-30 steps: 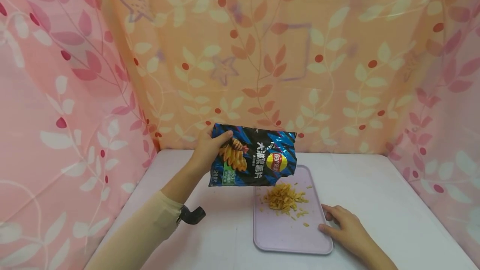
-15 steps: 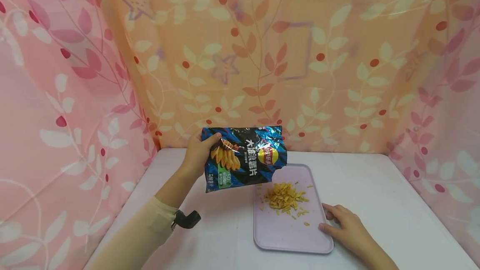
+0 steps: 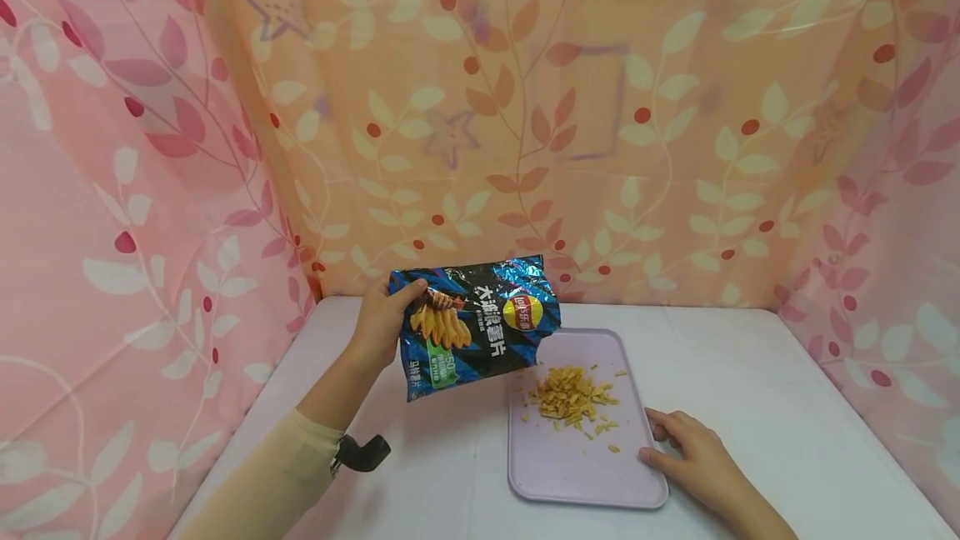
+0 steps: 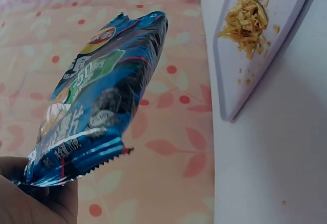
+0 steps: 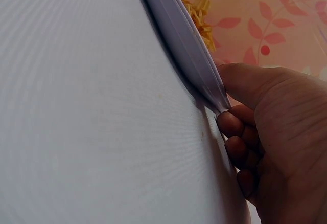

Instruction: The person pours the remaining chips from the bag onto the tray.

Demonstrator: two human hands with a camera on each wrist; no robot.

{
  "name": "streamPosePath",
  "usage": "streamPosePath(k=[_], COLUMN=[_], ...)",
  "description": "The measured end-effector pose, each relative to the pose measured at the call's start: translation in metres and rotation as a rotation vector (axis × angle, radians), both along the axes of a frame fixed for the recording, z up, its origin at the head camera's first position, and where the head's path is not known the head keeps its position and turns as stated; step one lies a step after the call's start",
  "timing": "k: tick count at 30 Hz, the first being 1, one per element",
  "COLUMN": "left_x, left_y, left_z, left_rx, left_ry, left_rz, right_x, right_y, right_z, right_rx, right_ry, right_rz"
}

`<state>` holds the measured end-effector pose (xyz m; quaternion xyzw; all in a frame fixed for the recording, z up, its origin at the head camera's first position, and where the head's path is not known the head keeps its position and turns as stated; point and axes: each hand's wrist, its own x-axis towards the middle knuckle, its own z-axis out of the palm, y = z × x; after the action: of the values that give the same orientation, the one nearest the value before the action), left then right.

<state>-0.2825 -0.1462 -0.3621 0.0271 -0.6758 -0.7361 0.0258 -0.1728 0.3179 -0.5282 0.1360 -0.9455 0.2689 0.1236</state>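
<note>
A blue and black bag of potato chips [image 3: 476, 323] is held by one end in my left hand [image 3: 377, 325], thumb across its printed front. The bag hangs in the air, tilted, its torn end over the far left part of a pale purple tray [image 3: 577, 477]. Yellow chip pieces [image 3: 572, 397] lie heaped on the tray, with some scattered around the heap. My right hand [image 3: 697, 457] pinches the tray's right edge; in the right wrist view the thumb [image 5: 248, 81] is over the rim and the fingers are curled at its side. The bag's inside is hidden.
The tray rests on a white table [image 3: 750, 382]. Behind stands an orange leaf-patterned curtain [image 3: 480, 123], with pink curtains at both sides. A small crumb [image 4: 284, 202] lies on the table in the left wrist view. A black strap end [image 3: 363, 452] sticks out at the left sleeve.
My left hand has moved the bag to the left and slightly lower, with its torn end tipping up. The right hand, tray and chip heap look the same.
</note>
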Motion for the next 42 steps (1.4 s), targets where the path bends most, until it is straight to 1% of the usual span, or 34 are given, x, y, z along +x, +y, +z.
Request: streamPosePath(k=[7,10,13,17,20,25,28,33,39,42], left_x=[0.004,0.007,0.009,0.013,0.016,0.02,0.023,0.03,0.037,0.039], left_y=[-0.011,-0.015,-0.019,-0.024,-0.029,-0.036,-0.039,-0.044,-0.052,-0.053], left_z=[-0.013,-0.018,-0.023,-0.032,-0.042,-0.057,-0.063,-0.071,-0.085,-0.091], left_rx=[0.025,0.009,0.012,0.053,0.078,0.096,0.113,0.153,0.172,0.188], left_ry=[-0.05,-0.073,-0.091,-0.115,-0.13,-0.135,-0.136,-0.145,-0.188,-0.197], left_rz=[0.031,0.039,0.047,0.065,0.079,0.089,0.097,0.107,0.111,0.112], right_x=[0.0,0.0,-0.001,-0.001,-0.001,-0.001,-0.001,0.0,-0.001,-0.002], right_y=[0.0,0.001,0.001,0.0,0.0,0.0,0.0,0.0,0.001,0.001], right_z=[-0.001,-0.003,-0.003,-0.003,-0.001,0.001,0.0,-0.002,-0.003,-0.003], right_rx=[-0.016,-0.012,-0.01,0.001,0.009,-0.002,-0.006,-0.003,0.003,0.006], right_ry=[-0.033,-0.044,-0.05,-0.042,-0.033,-0.034,-0.033,-0.008,0.001,0.006], right_rz=[-0.005,-0.01,-0.016,-0.012,-0.006,0.0,0.001,0.008,0.005,0.004])
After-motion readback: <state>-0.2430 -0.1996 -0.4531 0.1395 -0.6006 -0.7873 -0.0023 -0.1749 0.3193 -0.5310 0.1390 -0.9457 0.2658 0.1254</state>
